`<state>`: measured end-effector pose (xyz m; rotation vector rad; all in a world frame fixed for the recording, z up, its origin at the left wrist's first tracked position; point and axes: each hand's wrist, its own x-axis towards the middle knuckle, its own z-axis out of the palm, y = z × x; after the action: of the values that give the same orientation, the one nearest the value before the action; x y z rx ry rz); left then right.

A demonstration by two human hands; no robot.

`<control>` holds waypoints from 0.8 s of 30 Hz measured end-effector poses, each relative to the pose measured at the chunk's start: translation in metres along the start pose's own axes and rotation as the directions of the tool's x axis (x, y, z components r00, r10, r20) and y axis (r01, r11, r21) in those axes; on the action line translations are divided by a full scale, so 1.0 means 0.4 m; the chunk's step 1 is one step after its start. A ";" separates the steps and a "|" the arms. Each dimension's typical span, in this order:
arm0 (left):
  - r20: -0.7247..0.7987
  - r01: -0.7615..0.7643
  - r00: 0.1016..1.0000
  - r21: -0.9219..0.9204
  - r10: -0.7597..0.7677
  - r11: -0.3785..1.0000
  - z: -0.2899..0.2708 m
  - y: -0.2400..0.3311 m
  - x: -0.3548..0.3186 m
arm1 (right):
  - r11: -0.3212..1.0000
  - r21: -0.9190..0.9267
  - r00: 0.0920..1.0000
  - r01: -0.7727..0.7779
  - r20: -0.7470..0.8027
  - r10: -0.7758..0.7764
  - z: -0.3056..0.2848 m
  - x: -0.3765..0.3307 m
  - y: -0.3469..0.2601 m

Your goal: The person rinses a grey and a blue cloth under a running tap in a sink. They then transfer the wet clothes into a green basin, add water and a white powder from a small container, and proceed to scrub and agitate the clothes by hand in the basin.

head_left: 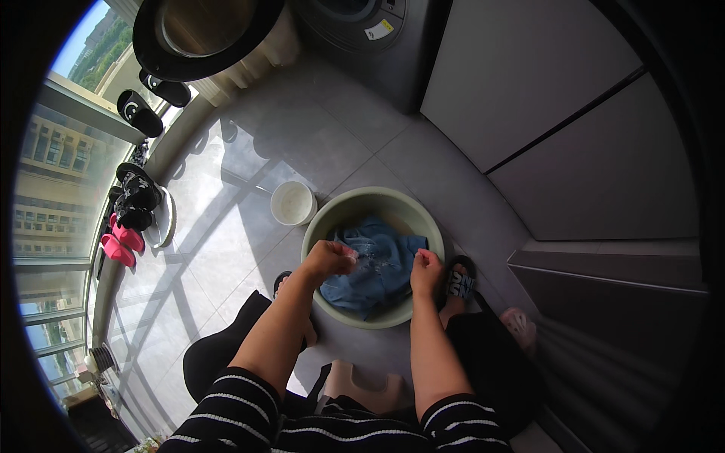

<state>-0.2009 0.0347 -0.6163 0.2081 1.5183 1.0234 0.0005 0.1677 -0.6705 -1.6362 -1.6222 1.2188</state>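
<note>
On the floor in front of me stands a pale green basin point(320, 216) with a crumpled blue garment point(370, 283) in it. White specks, like suds or powder, lie on the middle of the cloth, and some water shows along the far side. Over the left part of the basin, my left hand point(330, 258) is closed with its fingertips over the cloth; whatever is in it is hidden. My right hand point(428, 273) is closed in a pinch at the basin's right side, beside the garment's edge. What its fingers hold, if anything, I cannot make out.
A small white bucket point(294, 204) stands just left of the basin. My slippered right foot point(458, 279) is close by on the right. Pink slippers point(121, 243) and other shoes line the window. A front-loading washer point(393, 60) stands at the back, grey cabinets point(544, 98) to the right.
</note>
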 end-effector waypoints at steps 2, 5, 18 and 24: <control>-0.060 -0.041 0.997 0.087 0.047 0.995 0.031 -0.030 -0.009 | 0.997 0.048 0.998 0.061 0.003 -0.062 0.001 0.007 0.049; -0.088 -0.055 0.995 0.019 0.056 0.998 0.048 -0.050 -0.038 | 0.996 0.053 0.996 0.067 0.050 -0.070 0.011 0.003 0.097; 0.132 -0.412 0.800 0.831 0.586 0.375 0.139 -0.108 0.052 | 0.998 0.056 0.997 0.031 0.071 -0.035 0.040 0.011 0.141; -0.156 0.108 0.969 0.964 0.189 0.243 0.062 -0.128 0.019 | 0.997 0.035 0.992 0.068 0.105 -0.071 0.052 0.009 0.161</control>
<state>-0.1598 0.0210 -0.6541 1.0635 2.2385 -0.0843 0.0135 0.1575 -0.7364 -1.5057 -1.7002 1.3087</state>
